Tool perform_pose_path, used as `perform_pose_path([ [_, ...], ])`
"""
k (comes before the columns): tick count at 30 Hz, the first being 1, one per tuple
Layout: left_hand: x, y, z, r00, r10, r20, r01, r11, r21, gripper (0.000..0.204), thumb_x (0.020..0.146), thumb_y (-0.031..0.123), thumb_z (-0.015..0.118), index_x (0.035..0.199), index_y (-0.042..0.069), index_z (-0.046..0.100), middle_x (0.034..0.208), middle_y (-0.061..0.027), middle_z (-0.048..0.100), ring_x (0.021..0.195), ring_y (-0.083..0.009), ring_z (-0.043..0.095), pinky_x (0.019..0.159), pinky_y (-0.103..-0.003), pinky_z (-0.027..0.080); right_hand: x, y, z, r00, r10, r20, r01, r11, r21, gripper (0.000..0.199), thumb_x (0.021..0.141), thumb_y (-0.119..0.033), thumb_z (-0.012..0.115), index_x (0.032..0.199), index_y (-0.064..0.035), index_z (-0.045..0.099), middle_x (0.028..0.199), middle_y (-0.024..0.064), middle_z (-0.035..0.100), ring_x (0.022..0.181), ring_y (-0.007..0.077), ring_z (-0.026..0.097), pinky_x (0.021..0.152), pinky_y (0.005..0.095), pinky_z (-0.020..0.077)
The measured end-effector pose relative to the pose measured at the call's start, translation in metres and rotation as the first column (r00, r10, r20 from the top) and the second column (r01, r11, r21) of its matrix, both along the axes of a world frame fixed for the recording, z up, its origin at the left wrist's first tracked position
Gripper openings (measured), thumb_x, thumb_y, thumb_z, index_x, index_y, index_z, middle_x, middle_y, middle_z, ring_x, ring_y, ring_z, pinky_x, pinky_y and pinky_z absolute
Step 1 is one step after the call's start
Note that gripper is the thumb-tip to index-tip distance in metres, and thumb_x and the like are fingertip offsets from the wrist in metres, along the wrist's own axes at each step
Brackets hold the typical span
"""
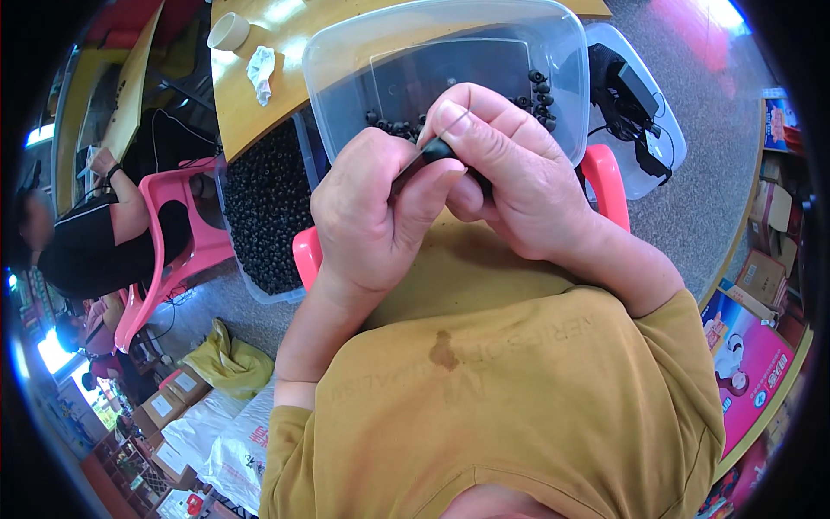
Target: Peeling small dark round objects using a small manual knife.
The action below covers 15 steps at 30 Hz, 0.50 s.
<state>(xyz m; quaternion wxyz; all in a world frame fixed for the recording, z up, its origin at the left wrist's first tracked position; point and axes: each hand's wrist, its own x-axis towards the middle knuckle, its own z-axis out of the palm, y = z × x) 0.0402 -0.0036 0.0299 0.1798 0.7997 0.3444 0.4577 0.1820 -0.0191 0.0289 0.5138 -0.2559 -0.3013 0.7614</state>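
My two hands meet in front of my chest, above the near edge of a clear plastic tub [315,65]. My right hand [527,173] is closed, its thumb and fingers pinching a small, glossy black rounded piece [438,150]. Curled beside it, my left hand [367,203] has its thumb up against the same piece. A thin, dark, blade-like strip runs out of my left fist, past the black piece, toward my right thumb; its exact kind is hard to make out. Several similar black pieces [542,89] lie in the tub's right side and along its near edge.
A second bin full of black pieces [268,199] stands at the left beside a pink chair [160,233], where another person [95,233] sits. On the wooden table [246,121] are a white cup [228,32] and crumpled tissue [260,73]. A white container [640,173] holds black cables.
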Motion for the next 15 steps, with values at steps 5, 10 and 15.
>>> perform_pose_path([
  [5,-0.002,-0.002,-0.004,0.999,0.01,-0.052,-0.002,0.987,0.16,0.026,0.075,0.02,0.067,0.067,0.005,0.047,0.056,-0.0065,0.046,0.046,-0.0219,0.046,0.041,-0.03,0.037,-0.005,-0.003,-0.003,1.0,0.0,-0.004,0.0,1.0,0.023,0.023,0.092,-0.027,0.045,0.084,-0.0069,0.051,0.059,-0.0041,0.044,0.047,0.0028,0.034,0.044,0.0165,0.0276],
  [10,-0.007,-0.002,-0.012,0.993,-0.002,-0.114,0.026,0.979,0.204,0.029,0.072,0.018,0.068,0.064,0.006,0.043,0.055,-0.0068,0.043,0.045,-0.0217,0.044,0.039,-0.03,0.036,-0.007,-0.005,-0.004,1.0,-0.002,0.005,0.002,1.0,-0.001,0.024,0.092,-0.028,0.046,0.083,-0.0067,0.051,0.059,-0.0037,0.044,0.047,0.0028,0.035,0.045,0.0168,0.0286],
  [15,-0.009,-0.002,-0.01,0.996,-0.011,-0.086,0.032,0.969,0.244,0.031,0.07,0.019,0.07,0.063,0.006,0.043,0.054,-0.0063,0.042,0.044,-0.0211,0.043,0.038,-0.03,0.035,-0.005,-0.005,0.0,0.991,0.081,-0.103,-0.087,0.994,-0.059,0.022,0.092,-0.027,0.045,0.084,-0.0073,0.049,0.06,-0.0042,0.043,0.044,0.0024,0.033,0.042,0.0167,0.0255],
])
